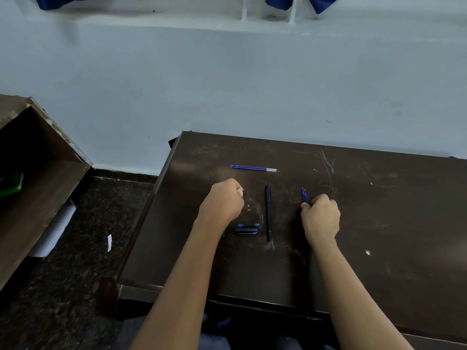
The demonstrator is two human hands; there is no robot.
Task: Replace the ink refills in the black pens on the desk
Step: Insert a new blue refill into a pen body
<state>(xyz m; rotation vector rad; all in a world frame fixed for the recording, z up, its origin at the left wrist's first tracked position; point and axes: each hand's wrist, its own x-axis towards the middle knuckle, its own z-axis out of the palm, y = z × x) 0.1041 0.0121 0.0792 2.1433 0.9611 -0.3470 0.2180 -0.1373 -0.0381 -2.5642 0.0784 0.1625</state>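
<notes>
Black pen (268, 213) is lying on the desk (379, 223) between both hands, touching neither. Right hand (321, 218) is curling tight round a blue refill (304, 195), whose end is poking out beyond the fist. Left hand (222, 200) is fisting round a small dark piece (243, 193) — can't tell what it is. Black cap piece (246, 229) is sitting just right of the left wrist. Spare refill (254, 169) is lying beyond the left hand.
</notes>
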